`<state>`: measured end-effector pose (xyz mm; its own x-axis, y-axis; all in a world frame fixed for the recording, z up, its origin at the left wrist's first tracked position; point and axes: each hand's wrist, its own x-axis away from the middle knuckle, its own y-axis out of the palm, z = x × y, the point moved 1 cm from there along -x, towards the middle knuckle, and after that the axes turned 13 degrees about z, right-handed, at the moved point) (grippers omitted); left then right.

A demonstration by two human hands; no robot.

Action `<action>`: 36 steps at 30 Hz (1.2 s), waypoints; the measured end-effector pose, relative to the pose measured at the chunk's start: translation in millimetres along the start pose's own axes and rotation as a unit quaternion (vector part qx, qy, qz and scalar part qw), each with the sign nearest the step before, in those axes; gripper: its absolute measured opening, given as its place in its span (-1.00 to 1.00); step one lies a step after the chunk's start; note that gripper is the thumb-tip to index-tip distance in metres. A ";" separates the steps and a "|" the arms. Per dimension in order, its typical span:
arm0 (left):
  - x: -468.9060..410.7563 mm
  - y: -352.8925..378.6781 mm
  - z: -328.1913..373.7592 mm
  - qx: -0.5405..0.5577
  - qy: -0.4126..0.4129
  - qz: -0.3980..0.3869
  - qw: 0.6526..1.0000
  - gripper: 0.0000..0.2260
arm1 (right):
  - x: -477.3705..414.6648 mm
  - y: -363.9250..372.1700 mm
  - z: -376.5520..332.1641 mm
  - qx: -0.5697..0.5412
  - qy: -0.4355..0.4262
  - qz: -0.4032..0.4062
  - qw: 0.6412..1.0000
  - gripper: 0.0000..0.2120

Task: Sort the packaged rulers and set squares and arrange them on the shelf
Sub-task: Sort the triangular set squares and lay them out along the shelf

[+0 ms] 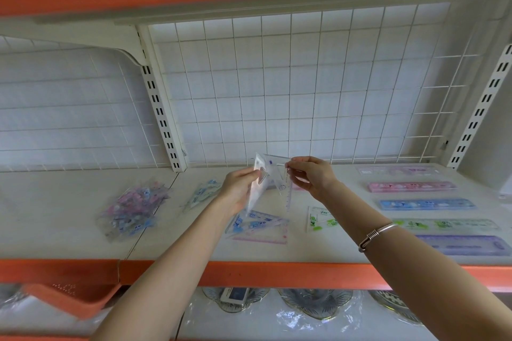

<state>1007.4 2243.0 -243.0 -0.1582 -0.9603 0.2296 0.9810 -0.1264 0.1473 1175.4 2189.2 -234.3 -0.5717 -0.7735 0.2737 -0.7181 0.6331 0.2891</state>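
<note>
A clear pack (273, 171) is held up over the middle of the shelf (61, 210), well above the board. It is gripped low on its left side by the left hand (239, 188), fingers curled round it. Its top right corner is pinched between thumb and fingertips of the right hand (311, 176). Whether one pack or two is held cannot be told, as the plastic is clear and blurred.

A triangular outline is seen in it, so it is judged to belong with the set squares (257, 225) lying just below. It is not judged to belong with the rulers (426, 204) laid in a neat row at the right. An unsorted pile (133, 207) is seen at the left, with a smaller heap (202, 194) near it. A green pack (321, 220) lies between the set squares and the rulers.

The step in hand is judged to be checking and sorting. The pack should be turned flat to the eye so that shape and colour can be read. If two are stuck together, they should be peeled apart at the corners, not tugged. Then it should be lowered flat onto its own kind, with the edges squared to the shelf front. The film is likely to slide, so it should be set down, not dropped, and the rulers kept clear of the right forearm.
</note>
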 end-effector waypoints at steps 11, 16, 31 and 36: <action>1.2 5.1 -2.4 -0.013 0.068 -0.006 0.998 -0.78 | 5.0 1.9 2.4 0.038 -0.015 -0.017 0.999 -0.88; 4.0 8.8 -4.1 -0.053 0.092 -0.037 0.994 -0.80 | 7.2 3.3 2.9 0.085 -0.052 -0.003 0.995 -0.87; -1.0 13.2 -8.9 0.001 0.090 0.038 0.995 -0.78 | 11.0 15.5 13.0 0.466 -0.359 -0.025 0.808 -0.60; 0.6 8.2 -4.6 -0.006 0.143 0.017 0.990 -0.66 | 10.1 10.9 8.4 0.469 -0.333 -0.025 0.818 -0.58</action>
<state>1015.9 2240.2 -246.1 -0.0882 -0.9950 -0.0473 0.9868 -0.0938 0.1323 1158.4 2188.0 -236.1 -0.3985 -0.8405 -0.3670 -0.5572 0.5398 -0.6311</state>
